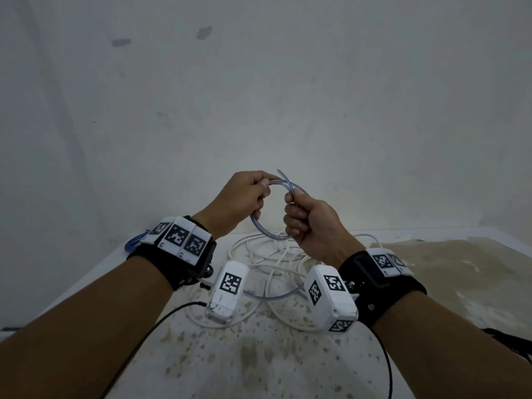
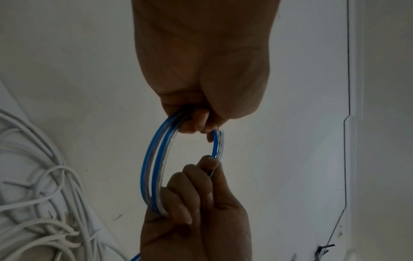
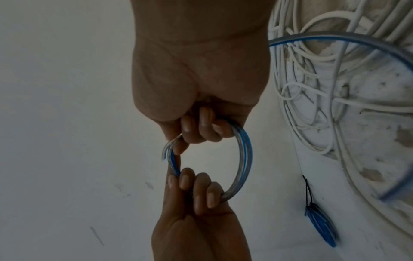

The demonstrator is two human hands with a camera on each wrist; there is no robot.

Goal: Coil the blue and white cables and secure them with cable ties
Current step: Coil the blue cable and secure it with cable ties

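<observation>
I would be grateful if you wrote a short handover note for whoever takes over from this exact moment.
Left hand: grips the left side of the blue cable coil, held up above the table.
Right hand: grips the coil's right side, fingers curled round it.
Blue cable: a small ring of a few turns; its tail hangs to the table. No tie on it yet.
White cable: loose tangle on the table under the hands, not coiled.
Done: one blue coil already tied with a black tie lies at the table's left edge.
Left: finish and tie this coil, then coil and tie the white cable.
</observation>
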